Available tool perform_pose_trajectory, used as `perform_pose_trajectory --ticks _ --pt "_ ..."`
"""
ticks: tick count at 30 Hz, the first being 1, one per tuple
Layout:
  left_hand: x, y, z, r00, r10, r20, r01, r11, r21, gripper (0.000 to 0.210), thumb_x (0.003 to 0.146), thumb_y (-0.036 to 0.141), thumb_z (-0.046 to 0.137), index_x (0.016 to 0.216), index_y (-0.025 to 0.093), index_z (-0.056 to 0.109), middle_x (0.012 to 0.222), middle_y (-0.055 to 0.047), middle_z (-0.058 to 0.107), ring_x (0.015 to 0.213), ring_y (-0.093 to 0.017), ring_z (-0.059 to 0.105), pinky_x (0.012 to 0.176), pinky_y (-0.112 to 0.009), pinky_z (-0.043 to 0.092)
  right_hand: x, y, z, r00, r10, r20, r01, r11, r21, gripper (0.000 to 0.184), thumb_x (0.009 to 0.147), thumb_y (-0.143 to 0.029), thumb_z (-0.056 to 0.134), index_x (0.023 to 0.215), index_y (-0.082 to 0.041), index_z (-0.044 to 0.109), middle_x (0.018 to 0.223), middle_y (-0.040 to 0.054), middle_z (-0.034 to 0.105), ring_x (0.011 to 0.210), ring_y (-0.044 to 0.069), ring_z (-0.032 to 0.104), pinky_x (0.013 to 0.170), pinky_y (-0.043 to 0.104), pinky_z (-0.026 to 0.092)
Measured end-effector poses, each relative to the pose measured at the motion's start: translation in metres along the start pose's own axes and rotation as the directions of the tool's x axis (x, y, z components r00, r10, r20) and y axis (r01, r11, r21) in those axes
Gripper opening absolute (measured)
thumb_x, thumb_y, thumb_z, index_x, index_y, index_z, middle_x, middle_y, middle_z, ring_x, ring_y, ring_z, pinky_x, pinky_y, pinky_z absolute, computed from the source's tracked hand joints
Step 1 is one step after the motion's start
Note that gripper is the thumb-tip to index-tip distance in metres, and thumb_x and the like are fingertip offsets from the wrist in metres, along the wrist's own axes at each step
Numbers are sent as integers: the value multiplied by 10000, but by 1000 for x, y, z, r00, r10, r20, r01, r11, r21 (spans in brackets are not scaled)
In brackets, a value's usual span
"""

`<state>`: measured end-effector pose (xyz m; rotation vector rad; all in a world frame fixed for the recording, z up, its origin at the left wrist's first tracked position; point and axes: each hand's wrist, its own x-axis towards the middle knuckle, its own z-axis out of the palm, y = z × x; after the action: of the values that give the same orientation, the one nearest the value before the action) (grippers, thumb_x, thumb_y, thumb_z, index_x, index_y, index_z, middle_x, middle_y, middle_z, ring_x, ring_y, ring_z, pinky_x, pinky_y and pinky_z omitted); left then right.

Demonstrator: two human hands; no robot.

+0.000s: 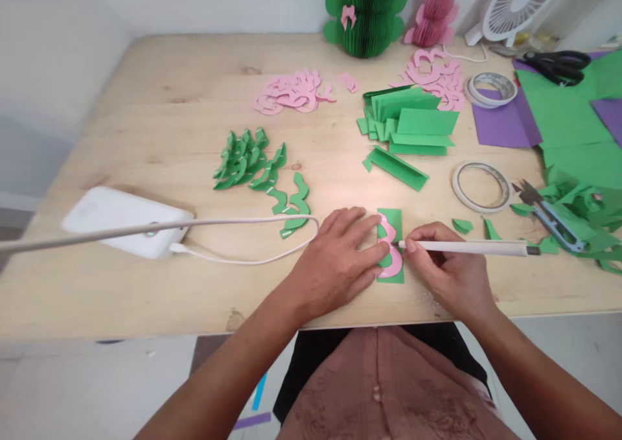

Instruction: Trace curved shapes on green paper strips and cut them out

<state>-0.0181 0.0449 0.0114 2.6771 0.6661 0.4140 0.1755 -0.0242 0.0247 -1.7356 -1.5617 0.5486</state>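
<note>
My left hand (343, 255) lies with its fingers spread, pressing a pink wavy paper cutout (390, 268) onto a green paper rectangle (396, 216). In my right hand (449, 268) is a white pen (476, 248), held nearly level with its tip at the cutout's right edge. Part of the cutout is hidden under my left fingertips. Left of that hand lie several green wavy cutouts (243, 158), some folded. Beyond the hands are a folded green strip (398, 168) and a stack of folded green papers (413, 122).
A white power bank (129, 220) with its cable lies at left. To the right are tape rolls (481, 187), small blue-handled snips (554, 216), green scraps (583, 207) and black scissors (556, 64). Behind stand pink cutouts, honeycomb paper figures (367, 12) and a fan (519, 2).
</note>
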Motion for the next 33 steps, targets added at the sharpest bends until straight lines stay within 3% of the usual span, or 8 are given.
perform_pose_trajectory --ticks 33 --pt "-1 -1 2 1000 3 -10 -3 1000 -1 256 939 268 494 1137 224 649 1412 -106 511 1308 -325 405 1087 -528 366 -1 -1 0 1000 5 -20 -6 1000 -18 110 845 -233 590 740 -202 600 616 -35 612 477 93 495 436 211 364"
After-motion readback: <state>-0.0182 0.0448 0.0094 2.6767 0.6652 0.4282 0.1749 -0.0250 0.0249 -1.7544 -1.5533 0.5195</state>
